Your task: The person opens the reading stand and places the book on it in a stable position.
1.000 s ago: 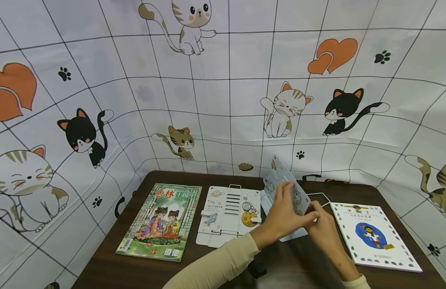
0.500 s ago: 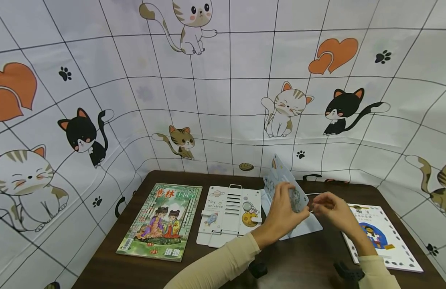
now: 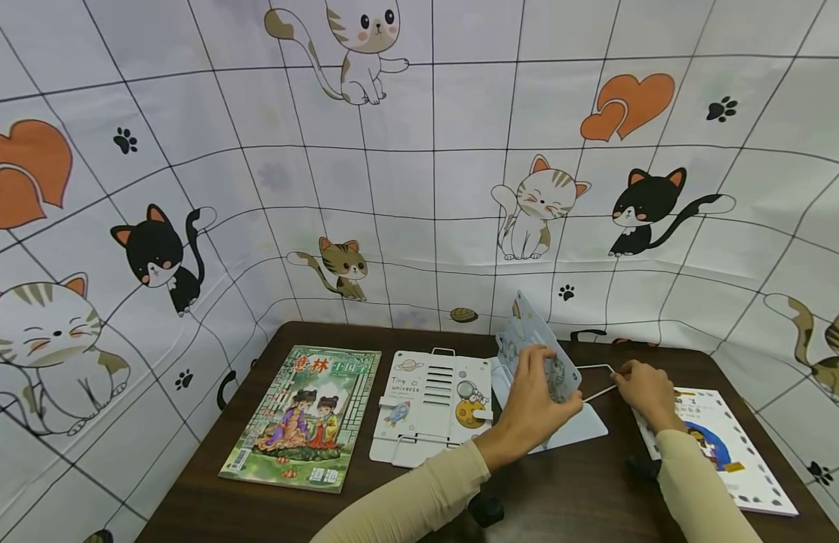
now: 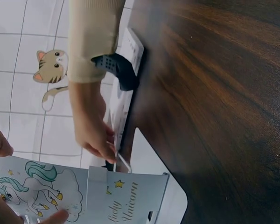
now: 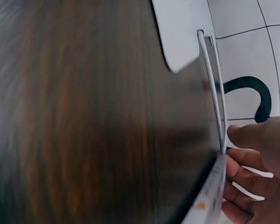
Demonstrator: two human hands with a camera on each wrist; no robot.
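A pale blue folding book stand (image 3: pixel 521 343), printed with a unicorn, is partly opened on the table. My left hand (image 3: pixel 535 403) grips its raised panel (image 4: pixel 140 196), with fingers on the printed face and thumb at the edge. The stand's lower plate (image 3: pixel 582 431) lies flat beneath. From the raised panel a bent wire leg (image 5: pixel 214 95) sticks out to the right. My right hand (image 3: pixel 646 392) pinches the far end of this leg, thumb and fingers close together there in the right wrist view.
Left of the blue stand lies a white "Tiny universe" book stand (image 3: pixel 406 385), then a green magazine (image 3: pixel 304 422). A white book (image 3: pixel 739 483) with a blue oval lies at the right, partly under my right arm. A cat-print curtain (image 3: pixel 433 181) hangs behind the dark table.
My right hand has moved from the panel's edge outward to the right, to the wire leg's far end. The left hand keeps its grip and the panel stays raised.
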